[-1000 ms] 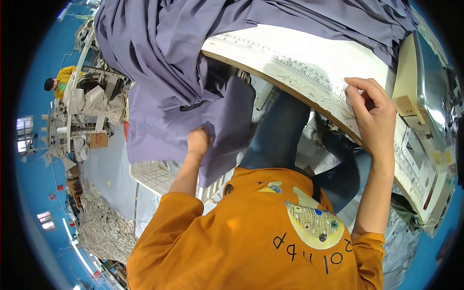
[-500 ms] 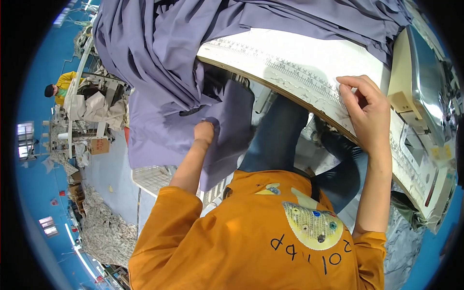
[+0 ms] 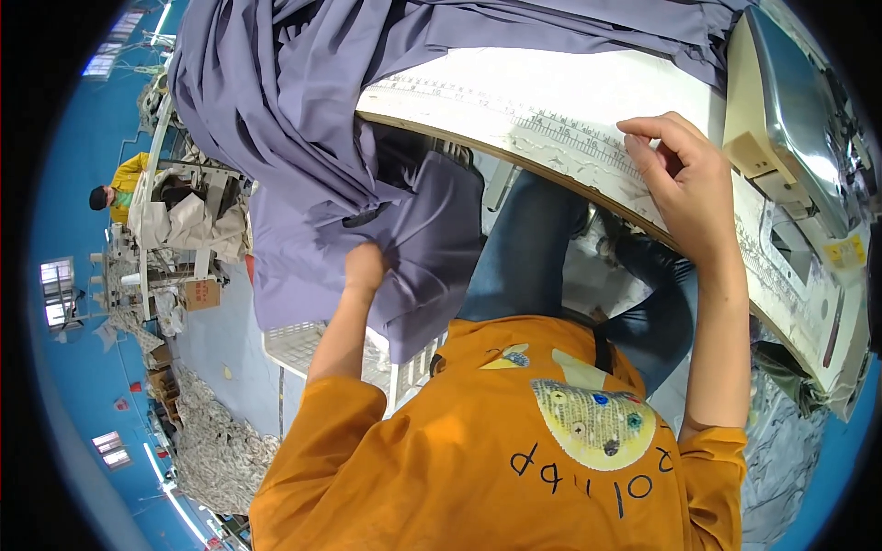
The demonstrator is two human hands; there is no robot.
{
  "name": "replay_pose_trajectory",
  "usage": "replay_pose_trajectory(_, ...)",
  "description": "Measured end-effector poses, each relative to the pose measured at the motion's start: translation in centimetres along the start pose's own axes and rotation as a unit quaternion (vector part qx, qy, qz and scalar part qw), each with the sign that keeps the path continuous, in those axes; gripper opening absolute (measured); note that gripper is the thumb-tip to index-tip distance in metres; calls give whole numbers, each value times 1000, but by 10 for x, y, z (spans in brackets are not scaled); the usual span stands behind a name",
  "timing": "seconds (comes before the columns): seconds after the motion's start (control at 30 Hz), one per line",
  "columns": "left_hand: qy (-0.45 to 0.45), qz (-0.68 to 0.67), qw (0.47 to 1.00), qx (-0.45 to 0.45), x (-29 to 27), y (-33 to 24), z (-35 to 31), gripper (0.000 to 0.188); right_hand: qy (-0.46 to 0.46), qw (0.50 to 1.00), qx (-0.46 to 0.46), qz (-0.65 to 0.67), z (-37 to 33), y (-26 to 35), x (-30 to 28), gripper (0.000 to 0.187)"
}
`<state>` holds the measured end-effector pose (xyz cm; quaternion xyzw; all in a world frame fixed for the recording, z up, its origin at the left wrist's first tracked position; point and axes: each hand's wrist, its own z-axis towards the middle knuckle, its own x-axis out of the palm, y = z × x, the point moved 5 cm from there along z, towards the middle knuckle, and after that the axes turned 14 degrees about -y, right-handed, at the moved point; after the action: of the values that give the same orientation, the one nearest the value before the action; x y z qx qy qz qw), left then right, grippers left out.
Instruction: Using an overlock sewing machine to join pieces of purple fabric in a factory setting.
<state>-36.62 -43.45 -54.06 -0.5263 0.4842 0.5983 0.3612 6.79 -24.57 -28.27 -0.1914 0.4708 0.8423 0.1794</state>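
Observation:
Purple fabric [image 3: 294, 119] lies heaped over the far side of the white table [image 3: 551, 83] and hangs off its left end. My left hand [image 3: 367, 266] is closed on the hanging part, and creases spread out from it; the fabric hides its fingertips. Over the table's near edge, by the printed ruler strip [image 3: 551, 127], my right hand [image 3: 680, 170] has its thumb and forefinger brought close in a pinch, the other fingers curled. Whatever may lie between those fingertips is too small to make out.
A sewing machine [image 3: 790, 119] with a shiny cover stands at the table's right end. Below the hanging fabric is a white plastic basket [image 3: 289, 344]. A cloth pile [image 3: 216, 441] lies on the floor at left, and a person in yellow [image 3: 129, 184] is far off.
My left hand has drawn back toward me and slightly left, tugging the hanging fabric into sharper creases. The right hand keeps its pinch. The whole view has shifted a little.

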Motion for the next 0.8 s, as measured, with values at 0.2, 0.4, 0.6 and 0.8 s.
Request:
replay_pose_trajectory(0.2, 72, -39, 937, -339, 46, 185, -143, 38, 1, 1000, -15, 9, -1, 7, 1, 10)
replay_pose_trajectory(0.4, 60, 33, 839, -541, 80, 240, -223, 46, 2, 1000, -12, 0, -3, 5, 6, 10)
replay_pose_trajectory(0.6, -168, -236, 955, -70, 22, 43, -39, 79, 0, 1000, 2, -24, -2, 1, 4, 12)
replay_pose_trajectory(0.8, 198, -142, 957, -154, 44, 33, 13, 72, -4, 1000, 3, 8, -1, -3, 3, 12)
